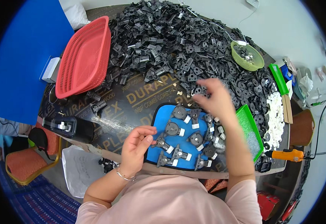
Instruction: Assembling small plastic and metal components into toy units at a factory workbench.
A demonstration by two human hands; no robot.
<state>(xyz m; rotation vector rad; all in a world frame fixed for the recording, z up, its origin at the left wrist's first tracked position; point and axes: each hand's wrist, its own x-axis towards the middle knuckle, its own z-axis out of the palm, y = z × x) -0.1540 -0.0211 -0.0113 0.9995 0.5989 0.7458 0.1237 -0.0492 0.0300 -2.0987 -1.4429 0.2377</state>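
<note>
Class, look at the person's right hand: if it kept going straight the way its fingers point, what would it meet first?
The right hand points up-left, so probably the heap of black plastic parts just beyond its blurred fingertips; height above the table is unclear.

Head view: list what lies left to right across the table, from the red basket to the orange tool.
Red basket → left hand → blue mat → right hand → green tray → white parts → orange tool.
</note>
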